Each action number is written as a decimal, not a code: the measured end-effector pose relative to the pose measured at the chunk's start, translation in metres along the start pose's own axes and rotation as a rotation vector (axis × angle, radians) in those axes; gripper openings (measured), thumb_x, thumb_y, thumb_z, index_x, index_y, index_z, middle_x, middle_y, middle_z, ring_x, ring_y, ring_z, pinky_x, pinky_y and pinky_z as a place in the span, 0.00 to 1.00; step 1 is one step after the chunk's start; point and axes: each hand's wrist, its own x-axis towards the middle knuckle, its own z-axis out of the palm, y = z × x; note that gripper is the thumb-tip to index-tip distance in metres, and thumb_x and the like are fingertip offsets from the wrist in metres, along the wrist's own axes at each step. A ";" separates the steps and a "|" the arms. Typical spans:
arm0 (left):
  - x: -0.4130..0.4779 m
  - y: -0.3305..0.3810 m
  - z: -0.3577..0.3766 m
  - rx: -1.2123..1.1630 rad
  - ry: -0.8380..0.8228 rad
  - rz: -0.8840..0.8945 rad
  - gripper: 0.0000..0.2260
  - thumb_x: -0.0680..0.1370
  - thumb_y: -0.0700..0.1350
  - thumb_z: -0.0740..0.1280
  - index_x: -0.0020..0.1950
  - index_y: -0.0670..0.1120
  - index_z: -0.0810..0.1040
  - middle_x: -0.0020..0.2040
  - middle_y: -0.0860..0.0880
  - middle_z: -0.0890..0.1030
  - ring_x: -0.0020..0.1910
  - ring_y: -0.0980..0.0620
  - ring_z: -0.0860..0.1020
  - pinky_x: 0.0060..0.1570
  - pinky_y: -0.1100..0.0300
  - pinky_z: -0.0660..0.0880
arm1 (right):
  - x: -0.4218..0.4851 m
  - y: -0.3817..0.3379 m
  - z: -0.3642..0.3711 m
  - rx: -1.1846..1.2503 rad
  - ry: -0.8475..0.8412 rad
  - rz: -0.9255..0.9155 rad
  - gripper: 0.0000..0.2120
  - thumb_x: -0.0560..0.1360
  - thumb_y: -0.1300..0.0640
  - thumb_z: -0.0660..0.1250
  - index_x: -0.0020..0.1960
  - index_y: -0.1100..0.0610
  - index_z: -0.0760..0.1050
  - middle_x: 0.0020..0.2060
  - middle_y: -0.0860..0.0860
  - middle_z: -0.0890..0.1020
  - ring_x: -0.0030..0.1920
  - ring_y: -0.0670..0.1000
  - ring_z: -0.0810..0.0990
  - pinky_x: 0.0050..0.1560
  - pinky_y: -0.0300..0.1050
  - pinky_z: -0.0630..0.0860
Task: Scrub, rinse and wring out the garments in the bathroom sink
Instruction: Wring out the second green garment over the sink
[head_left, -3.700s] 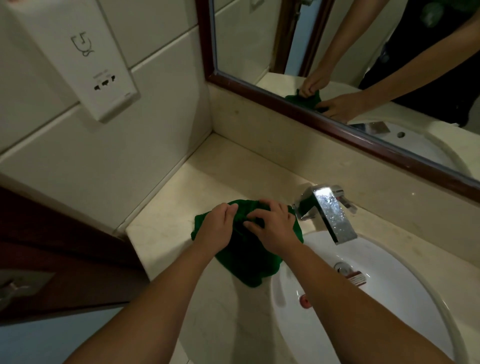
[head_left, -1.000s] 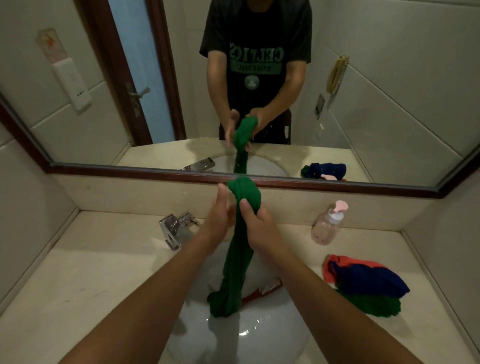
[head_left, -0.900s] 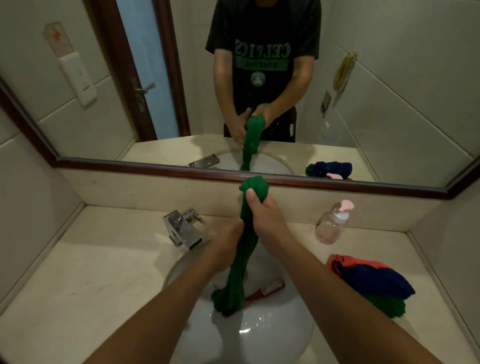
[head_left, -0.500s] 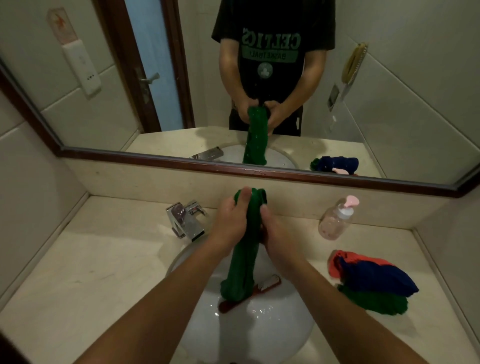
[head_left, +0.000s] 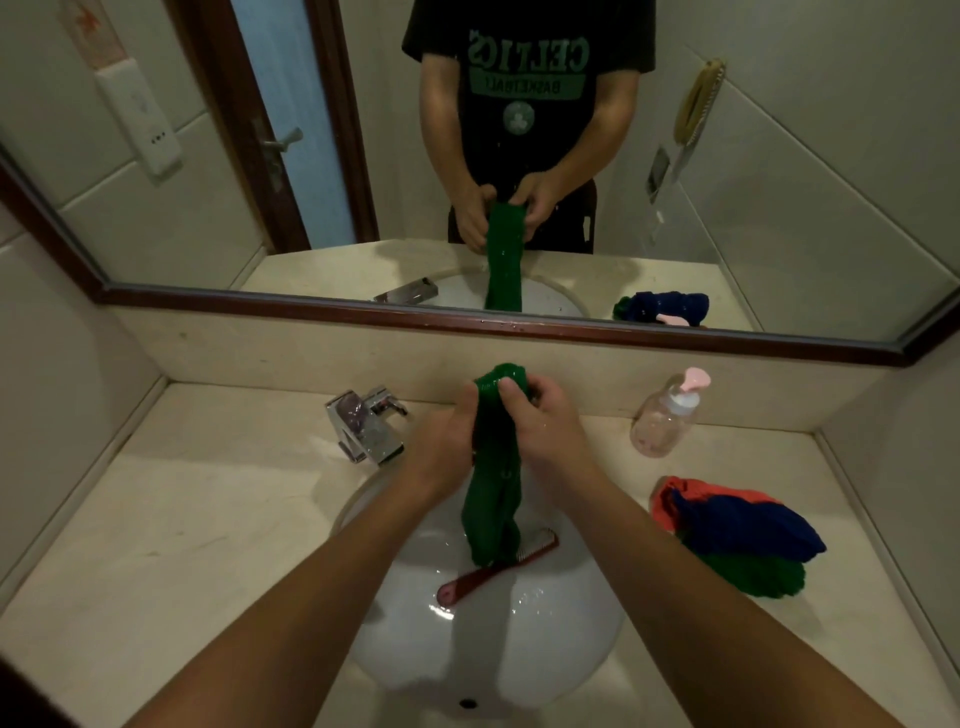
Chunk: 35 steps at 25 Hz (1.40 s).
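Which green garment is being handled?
The long green cloth garment hanging over the white sink basin, gripped near its top by the left hand and right hand. The other green garment lies on the counter under a blue one.

the black t-shirt in the mirror reads "celtics" reversed. below that, "basketball" on a green bar.

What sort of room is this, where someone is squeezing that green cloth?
Most likely a bathroom: a white sink set in a pale counter with a chrome faucet, a wide framed mirror above, and a pump bottle beside it. A green garment hangs over the sink.
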 end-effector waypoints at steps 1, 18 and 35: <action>-0.003 -0.002 0.003 0.020 0.001 0.048 0.32 0.80 0.70 0.53 0.45 0.44 0.81 0.38 0.44 0.82 0.38 0.46 0.82 0.39 0.56 0.81 | 0.003 -0.002 -0.002 0.004 -0.018 0.010 0.12 0.84 0.52 0.63 0.65 0.56 0.76 0.55 0.55 0.84 0.55 0.55 0.84 0.52 0.50 0.83; 0.003 0.032 0.017 -0.132 0.075 0.053 0.17 0.84 0.54 0.62 0.47 0.43 0.82 0.42 0.43 0.84 0.43 0.46 0.84 0.49 0.46 0.82 | -0.001 0.017 -0.025 -0.213 0.154 -0.224 0.08 0.84 0.47 0.62 0.56 0.50 0.76 0.46 0.48 0.82 0.48 0.50 0.83 0.41 0.37 0.78; 0.013 0.040 0.051 -0.074 0.351 0.335 0.29 0.74 0.77 0.51 0.47 0.51 0.70 0.38 0.51 0.76 0.34 0.59 0.75 0.32 0.66 0.74 | 0.008 0.024 -0.013 -0.036 0.118 -0.280 0.22 0.81 0.36 0.56 0.58 0.50 0.80 0.49 0.50 0.84 0.50 0.52 0.83 0.52 0.53 0.82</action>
